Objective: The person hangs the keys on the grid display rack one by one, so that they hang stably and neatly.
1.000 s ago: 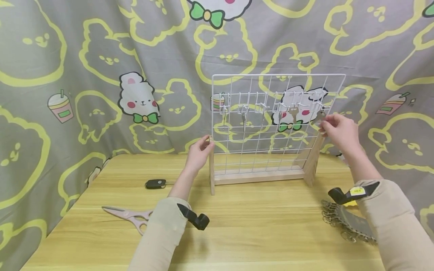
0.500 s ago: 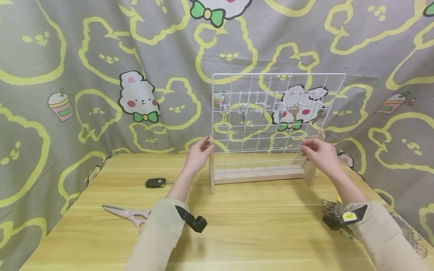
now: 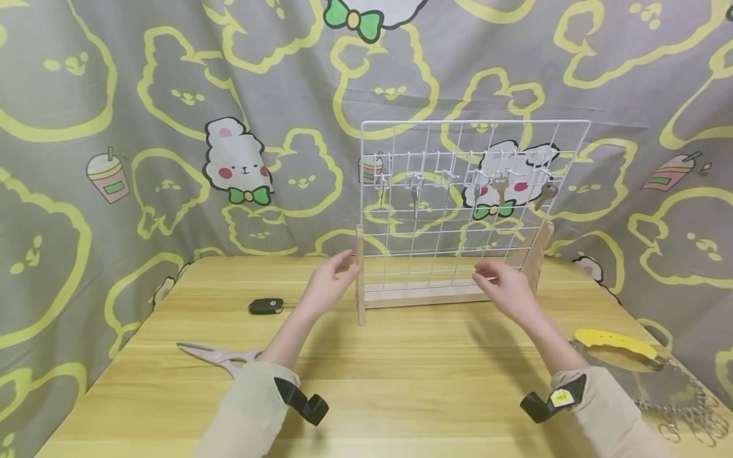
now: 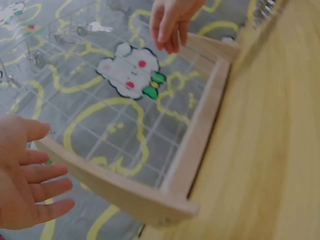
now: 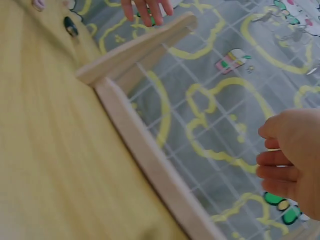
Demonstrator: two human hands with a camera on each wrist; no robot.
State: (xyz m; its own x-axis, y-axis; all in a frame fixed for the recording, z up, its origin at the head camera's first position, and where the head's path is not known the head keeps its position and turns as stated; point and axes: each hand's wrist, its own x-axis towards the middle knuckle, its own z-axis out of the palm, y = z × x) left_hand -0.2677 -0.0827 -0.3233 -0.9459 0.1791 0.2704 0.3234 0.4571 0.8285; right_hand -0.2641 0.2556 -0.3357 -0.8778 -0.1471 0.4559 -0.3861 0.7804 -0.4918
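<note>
A white wire grid rack (image 3: 446, 254) stands on wooden side supports (image 3: 361, 280) joined by a wooden base bar (image 3: 424, 296). Several hooks hang across its upper part, bearing keys such as a brass-coloured key (image 3: 501, 189) and a darker key (image 3: 546, 194) at the right end. My left hand (image 3: 328, 284) is beside the left support, its fingers loosely spread in the left wrist view. In front of the grid's lower right hovers my right hand (image 3: 506, 291), fingers relaxed and slightly bent. Neither hand holds anything.
A black car key (image 3: 266, 306) lies on the wooden table (image 3: 401, 381) left of the rack. Pink scissors (image 3: 217, 357) lie nearer, partly behind the left sleeve. At the right is a yellow curved piece (image 3: 615, 341) beside a bunch of metal rings (image 3: 695, 413). A patterned curtain (image 3: 309, 63) hangs behind.
My right hand has left the key at the grid's right end and come down and left. My left hand has let go of the left support and dropped slightly.
</note>
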